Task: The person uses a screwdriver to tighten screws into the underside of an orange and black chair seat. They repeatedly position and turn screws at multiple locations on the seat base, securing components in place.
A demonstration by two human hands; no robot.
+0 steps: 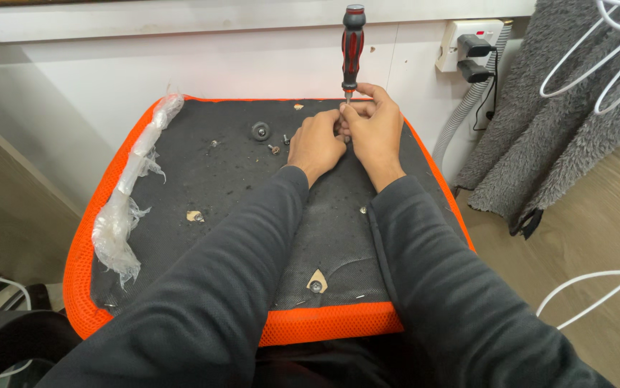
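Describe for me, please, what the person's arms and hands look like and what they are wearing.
Both arms are covered by long dark charcoal sleeves of a soft, plain fabric with no visible markings, reaching to the wrists. The left hand and right hand are bare: no gloves, and no rings, watch or bracelet show from this view.

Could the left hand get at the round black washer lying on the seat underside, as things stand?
Probably yes. The washer lies in the open on the black seat underside, just left of the left hand, with nothing between them. That hand, though, is busy at the screwdriver tip with the right hand.
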